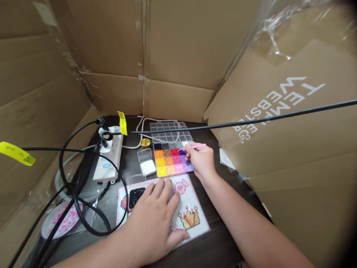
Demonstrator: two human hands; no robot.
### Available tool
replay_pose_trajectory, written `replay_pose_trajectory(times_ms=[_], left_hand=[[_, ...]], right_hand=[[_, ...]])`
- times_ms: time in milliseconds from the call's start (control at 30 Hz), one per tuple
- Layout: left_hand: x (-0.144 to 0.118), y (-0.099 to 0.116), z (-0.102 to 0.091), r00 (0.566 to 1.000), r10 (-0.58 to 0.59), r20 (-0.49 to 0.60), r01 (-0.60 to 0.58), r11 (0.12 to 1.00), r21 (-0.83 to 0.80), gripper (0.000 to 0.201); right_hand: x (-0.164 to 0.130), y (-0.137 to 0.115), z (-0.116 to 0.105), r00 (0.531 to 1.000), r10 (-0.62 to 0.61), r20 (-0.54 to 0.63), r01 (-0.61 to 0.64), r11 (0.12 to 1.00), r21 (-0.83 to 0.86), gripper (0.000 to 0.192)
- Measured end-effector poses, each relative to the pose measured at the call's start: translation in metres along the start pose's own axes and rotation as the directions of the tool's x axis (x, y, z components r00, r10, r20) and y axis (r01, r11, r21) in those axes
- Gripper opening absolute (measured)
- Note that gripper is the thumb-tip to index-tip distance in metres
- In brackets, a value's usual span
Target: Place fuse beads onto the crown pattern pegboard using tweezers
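Observation:
My left hand [156,216] lies spread over a white pattern sheet [199,221] printed with a crown and a pink candy shape. Just left of its fingers, a small box of black beads [136,197] rests on the sheet. Pinched in my right hand [203,158] are pink tweezers [198,146], which point left over the bead box [174,158]. That box is divided into compartments of coloured beads, and the tweezer tips are near its red and purple ones. Too small to make out is whether the tips hold a bead.
A power strip [108,160] with black cables [72,186] stands at left; one cable crosses above the bead box. A small box of white beads [147,167] and a gold tin [145,143] sit nearby. A plate with pink bits [61,219] is at lower left. Cardboard walls [178,44] surround the table.

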State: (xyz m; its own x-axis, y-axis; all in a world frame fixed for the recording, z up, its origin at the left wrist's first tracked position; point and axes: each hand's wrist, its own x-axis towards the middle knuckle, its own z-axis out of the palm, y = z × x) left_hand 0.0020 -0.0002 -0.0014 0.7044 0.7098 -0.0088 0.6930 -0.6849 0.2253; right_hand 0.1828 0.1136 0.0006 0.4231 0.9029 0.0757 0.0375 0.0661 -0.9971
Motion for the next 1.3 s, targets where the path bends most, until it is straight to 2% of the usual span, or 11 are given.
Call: replay_pose_trajectory(times_ms=[300,700,833,933,1067,1133,1200,1300], left_hand=[[0.002,0.001,-0.002,1.0,-0.018,0.015,0.018,1.0,0.002,0.078],[0.0,-0.001,0.001,0.998,0.021,-0.058,-0.018,0.998,0.062,0.078],[0.001,-0.001,-0.001,0.996,0.037,-0.075,-0.03,0.996,0.083,0.075],[0.001,-0.001,-0.001,0.995,0.045,-0.091,-0.036,0.995,0.093,0.073],[0.001,-0.002,0.0,0.993,0.059,-0.103,-0.047,0.993,0.112,0.07],[0.002,-0.002,0.001,0.991,0.066,-0.115,-0.051,0.991,0.126,0.071],[0.002,-0.001,0.002,0.99,0.071,-0.125,-0.053,0.989,0.137,0.073],[0.002,-0.001,0.002,0.99,0.072,-0.118,-0.054,0.987,0.149,0.073]], right_hand=[[-0.001,0.007,-0.001,1.0,0.012,0.0,-0.012,1.0,-0.001,0.013],[0.0,0.006,0.0,0.992,0.112,-0.05,-0.107,0.991,0.084,0.016],[-0.004,-0.005,-0.009,0.995,0.047,-0.09,-0.032,0.986,0.164,0.016],[-0.026,-0.022,-0.028,0.99,-0.108,-0.088,0.12,0.983,0.14,0.016],[-0.083,-0.032,-0.055,0.952,-0.304,-0.029,0.296,0.943,-0.154,0.014],[-0.112,-0.026,-0.066,0.951,-0.309,0.023,0.304,0.916,-0.264,0.013],[-0.136,-0.016,-0.076,0.957,-0.281,0.075,0.29,0.909,-0.299,0.011],[-0.156,-0.002,-0.086,0.958,-0.277,0.075,0.285,0.887,-0.363,0.01]])
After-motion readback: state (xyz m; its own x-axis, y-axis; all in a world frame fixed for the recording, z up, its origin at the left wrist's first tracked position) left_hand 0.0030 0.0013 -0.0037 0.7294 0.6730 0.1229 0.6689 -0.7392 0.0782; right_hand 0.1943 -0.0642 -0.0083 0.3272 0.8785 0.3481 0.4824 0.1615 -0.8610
